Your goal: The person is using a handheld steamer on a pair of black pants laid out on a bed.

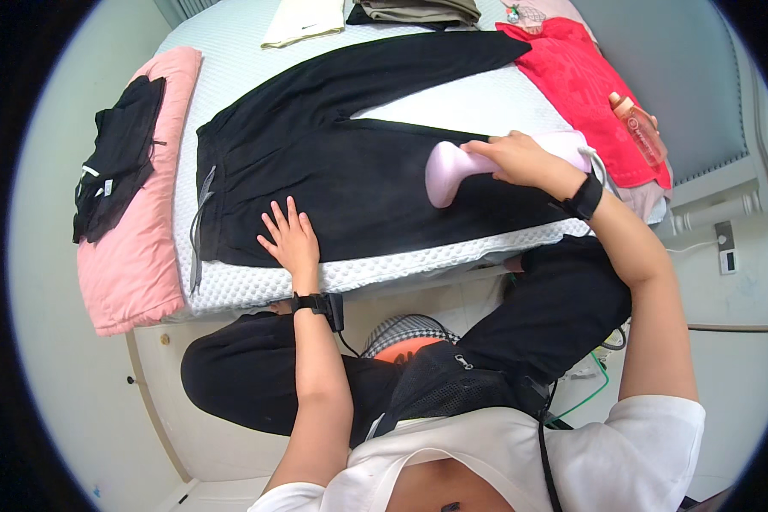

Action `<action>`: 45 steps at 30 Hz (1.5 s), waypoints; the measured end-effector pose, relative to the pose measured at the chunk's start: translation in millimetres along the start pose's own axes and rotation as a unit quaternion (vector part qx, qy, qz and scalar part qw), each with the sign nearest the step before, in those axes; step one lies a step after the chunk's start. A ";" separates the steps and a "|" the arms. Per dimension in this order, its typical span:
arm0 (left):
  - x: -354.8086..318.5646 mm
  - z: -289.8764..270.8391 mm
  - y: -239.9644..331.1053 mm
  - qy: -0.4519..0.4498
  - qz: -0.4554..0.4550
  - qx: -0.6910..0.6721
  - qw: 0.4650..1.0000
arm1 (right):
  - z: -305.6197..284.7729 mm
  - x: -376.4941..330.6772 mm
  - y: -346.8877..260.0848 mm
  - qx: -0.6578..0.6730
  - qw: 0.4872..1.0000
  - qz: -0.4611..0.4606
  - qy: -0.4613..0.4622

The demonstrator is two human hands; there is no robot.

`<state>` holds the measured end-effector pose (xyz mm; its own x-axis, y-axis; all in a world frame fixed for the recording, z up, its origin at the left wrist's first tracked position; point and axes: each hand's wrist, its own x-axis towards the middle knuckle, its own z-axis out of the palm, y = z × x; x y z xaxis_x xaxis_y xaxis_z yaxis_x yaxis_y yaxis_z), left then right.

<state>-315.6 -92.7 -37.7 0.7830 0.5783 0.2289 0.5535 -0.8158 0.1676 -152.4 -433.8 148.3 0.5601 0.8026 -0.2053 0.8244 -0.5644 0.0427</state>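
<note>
Your left hand (292,239) lies flat, fingers spread, on the black trousers (333,171) laid across the bed (486,107), while your right hand (520,160) grips the lilac garment steamer (452,169) on them.

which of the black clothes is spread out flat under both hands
The black trousers on the white mattress: left hand flat on them, right hand holding the pale handheld steamer over them. The other black garment lies crumpled on the pink blanket.
</note>
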 end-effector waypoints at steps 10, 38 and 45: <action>-35.4 -8.4 42.2 0.079 0.070 -0.011 0.994 | 5.5 6.7 -32.3 0.027 0.994 -0.087 0.064; -29.6 -17.7 60.7 0.070 0.060 -0.109 0.990 | 17.2 -83.9 11.0 0.009 0.997 0.065 -0.036; -41.3 3.1 75.6 0.007 0.151 -0.020 0.988 | 32.1 -92.0 20.1 0.005 0.998 0.068 0.002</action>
<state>-305.2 -178.2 -37.4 0.9064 0.3092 0.2879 0.2838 -0.9504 0.1271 -190.0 -525.2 136.7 0.6664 0.7199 -0.1940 0.7405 -0.6694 0.0598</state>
